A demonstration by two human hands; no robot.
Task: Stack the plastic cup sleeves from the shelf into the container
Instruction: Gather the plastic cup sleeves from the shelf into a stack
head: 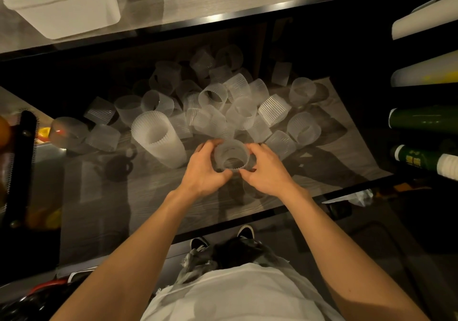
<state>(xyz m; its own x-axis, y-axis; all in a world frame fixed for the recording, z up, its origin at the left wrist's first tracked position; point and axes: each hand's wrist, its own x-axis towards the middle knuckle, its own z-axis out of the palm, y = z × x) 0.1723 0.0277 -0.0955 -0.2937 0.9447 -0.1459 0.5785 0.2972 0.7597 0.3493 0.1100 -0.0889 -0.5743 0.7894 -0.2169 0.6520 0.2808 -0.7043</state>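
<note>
Presently: left hand (205, 169) and right hand (266, 169) both clasp one cup sleeve (231, 158). Risk: thin ribbed wall buckling; elbows toppling nested stack (158, 138) on shelf (148, 196).

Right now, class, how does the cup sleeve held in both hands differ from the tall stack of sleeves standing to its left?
The held sleeve is short; the tall stack rises much higher. The left hand and right hand grip the held sleeve on both sides, while the stack stands free on the shelf, untouched. The held sleeve looks clearer; the stack looks denser and whiter. Both are ribbed, translucent plastic rings with open tops.
</note>
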